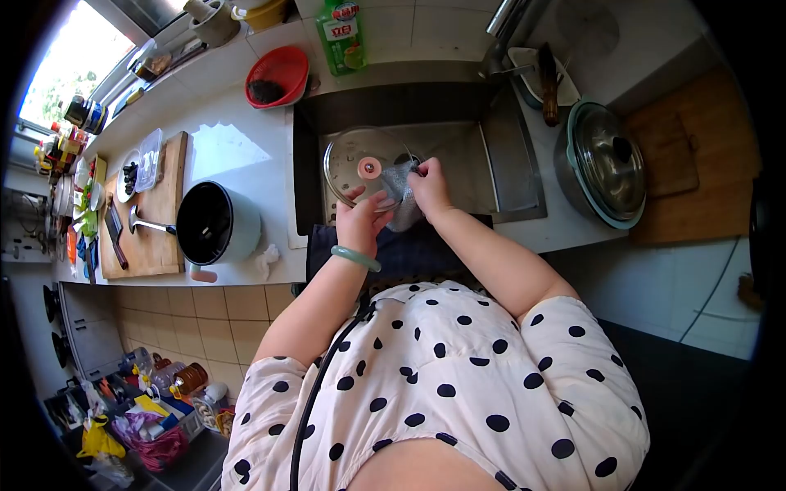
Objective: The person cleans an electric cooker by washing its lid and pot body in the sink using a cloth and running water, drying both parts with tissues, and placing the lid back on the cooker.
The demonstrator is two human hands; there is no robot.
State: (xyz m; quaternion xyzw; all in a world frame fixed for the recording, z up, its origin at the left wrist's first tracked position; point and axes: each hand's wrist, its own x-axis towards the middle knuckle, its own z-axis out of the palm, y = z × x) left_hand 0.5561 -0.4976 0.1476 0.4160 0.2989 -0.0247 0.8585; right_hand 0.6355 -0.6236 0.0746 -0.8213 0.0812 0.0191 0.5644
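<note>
Over the sink, a round glass pot lid with a pink knob is held tilted by its lower edge. My left hand, with a green bangle on its wrist, grips that edge. A grey mesh-like cloth is bunched in the closed fingers of my right hand. The cloth lies against the right side of the lid and hangs below it. Part of the lid's rim is hidden behind the cloth and my fingers.
Left on the counter stand a pot and a cutting board with a ladle and a knife. Behind the sink are a red basket, a green detergent bottle and the faucet. A lidded pot sits at right.
</note>
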